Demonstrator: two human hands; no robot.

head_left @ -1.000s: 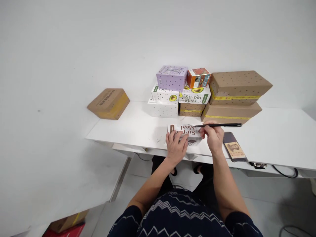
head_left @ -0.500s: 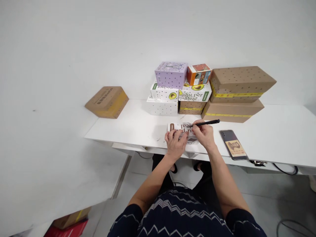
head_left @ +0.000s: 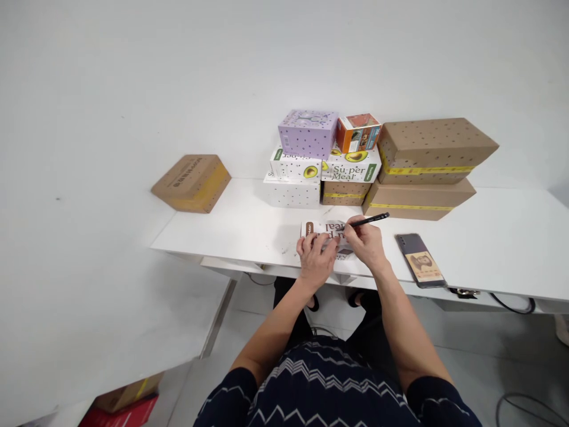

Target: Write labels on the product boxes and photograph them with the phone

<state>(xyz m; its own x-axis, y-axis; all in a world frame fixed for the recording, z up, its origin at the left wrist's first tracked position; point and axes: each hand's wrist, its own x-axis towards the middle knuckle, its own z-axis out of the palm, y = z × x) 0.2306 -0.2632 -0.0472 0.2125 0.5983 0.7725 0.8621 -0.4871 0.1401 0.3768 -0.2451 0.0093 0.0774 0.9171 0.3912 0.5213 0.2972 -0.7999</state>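
- Head view: a small white "Su-per Meal" box with brown lettering (head_left: 326,229) lies near the front edge of the white counter (head_left: 249,219), its print upside down to the viewer.
- Left hand (head_left: 316,261) is laid on that box from the near side, fingers spread and slightly bent across its top; the box extends beyond the fingertips and out to their right.
- Right hand (head_left: 365,242) pinches a black pen (head_left: 373,219) with fingers drawn narrow, over the right end of the box, so the box lies below and to the left of this hand.
- The pen slants, its rear end up to the right and its writing end at the box's lettering; whether the tip touches is too small to tell.
- A smartphone (head_left: 415,261) lies on the counter to the right of the right hand, apart from it.
- Behind the hands stand stacked boxes, among them a lilac box (head_left: 307,136) and an orange box (head_left: 358,133) on top, with brown cartons (head_left: 438,151) to their right.
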